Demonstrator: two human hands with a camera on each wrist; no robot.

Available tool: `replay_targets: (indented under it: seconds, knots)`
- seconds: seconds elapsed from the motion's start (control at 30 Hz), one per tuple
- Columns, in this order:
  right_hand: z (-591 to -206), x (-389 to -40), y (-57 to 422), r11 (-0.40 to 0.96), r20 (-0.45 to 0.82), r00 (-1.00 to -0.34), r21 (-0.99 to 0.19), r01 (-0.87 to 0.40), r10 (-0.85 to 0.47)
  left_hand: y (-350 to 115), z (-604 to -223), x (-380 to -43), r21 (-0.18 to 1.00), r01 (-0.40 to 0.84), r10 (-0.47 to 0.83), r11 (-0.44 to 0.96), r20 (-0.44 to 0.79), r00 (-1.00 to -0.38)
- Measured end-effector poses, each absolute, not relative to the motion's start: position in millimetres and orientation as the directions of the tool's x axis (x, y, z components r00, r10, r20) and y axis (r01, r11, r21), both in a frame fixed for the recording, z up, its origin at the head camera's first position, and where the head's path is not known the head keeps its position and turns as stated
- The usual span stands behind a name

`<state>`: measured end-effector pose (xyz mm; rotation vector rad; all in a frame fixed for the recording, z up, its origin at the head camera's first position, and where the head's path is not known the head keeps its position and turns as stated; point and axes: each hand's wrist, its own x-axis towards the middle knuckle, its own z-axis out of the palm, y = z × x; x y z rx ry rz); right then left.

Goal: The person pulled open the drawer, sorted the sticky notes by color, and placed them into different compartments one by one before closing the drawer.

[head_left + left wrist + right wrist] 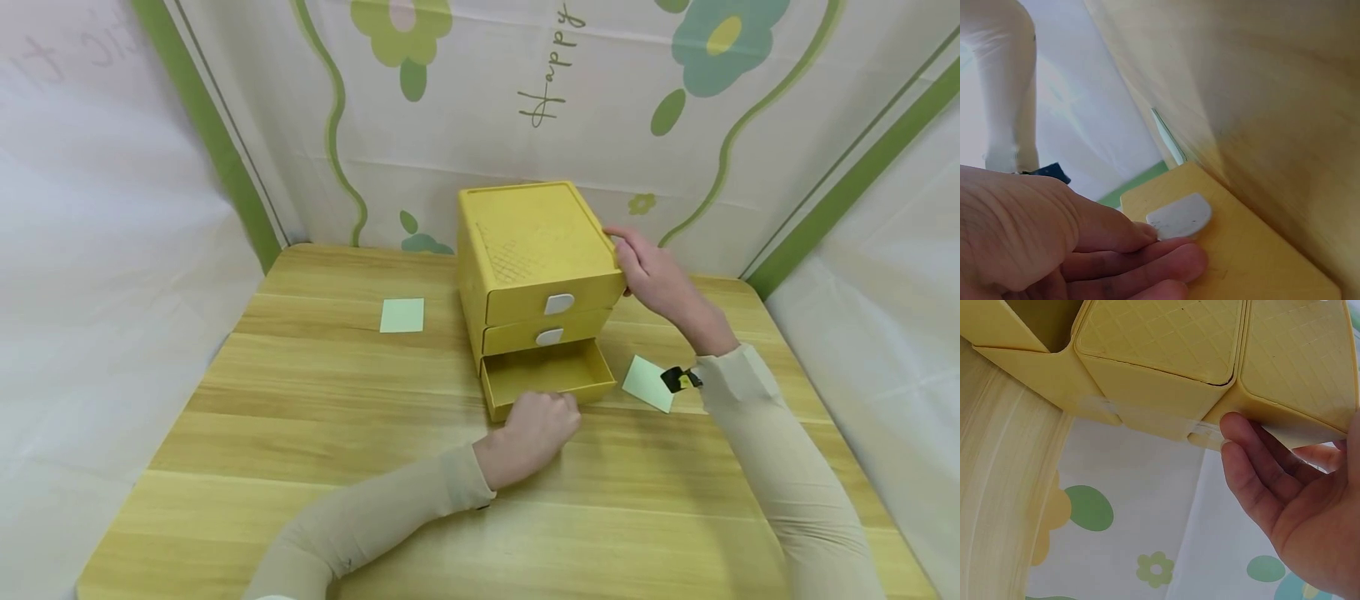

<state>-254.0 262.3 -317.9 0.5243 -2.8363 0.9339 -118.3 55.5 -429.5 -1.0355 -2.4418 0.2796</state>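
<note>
A small yellow drawer cabinet (540, 225) has its bottom drawer (543, 371) pulled out, with nothing visible inside. In the head view my left hand (534, 433) is at that drawer's front. The left wrist view shows the left thumb and fingers pinching its white pull tab (1182, 215). My right hand (656, 275) rests against the cabinet's upper right edge. In the right wrist view, its slightly bent fingers (1244, 469) touch the cabinet's side. The upper drawer (525, 306) and middle drawer (517, 337) are closed, each with a white tab.
A pale green paper square (402, 315) lies on the wooden table (315, 400) left of the cabinet. Another green paper (647, 382) lies to its right, near the right sleeve. Behind the table hangs a white curtain (480, 125) with flowers.
</note>
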Motion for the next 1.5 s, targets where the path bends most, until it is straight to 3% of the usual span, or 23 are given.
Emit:
replay_targets:
  seconds: [0.6,0.9,1.03,1.27,1.33,1.5]
  knots:
    - [-317,-252,262,0.743,0.211,-0.934,-0.566,-0.357,-0.289,49,-422,-113,-0.36,0.644,0.737,0.675,0.288,-0.611]
    - [-318,-253,259,0.761,0.199,-0.937,-0.547,-0.35,-0.289,32,-406,-123,-0.327,0.736,0.806,0.592,0.24,-0.542]
    - [-317,-254,260,0.748,0.223,-0.931,-0.555,-0.365,-0.29,26,-401,-130,-0.286,0.777,0.823,0.561,0.296,-0.485]
    - [-317,-255,262,0.757,0.213,-0.934,-0.547,-0.357,-0.287,15,-393,-141,-0.222,0.784,0.753,0.58,0.513,-0.412]
    - [-317,-255,262,0.76,0.213,-0.933,-0.542,-0.359,-0.289,10,-389,-143,-0.198,0.787,0.741,0.584,0.526,-0.417]
    - [-317,-255,262,0.757,0.209,-0.935,-0.55,-0.353,-0.285,-5,-382,-152,-0.089,0.798,0.742,0.595,0.443,-0.504]
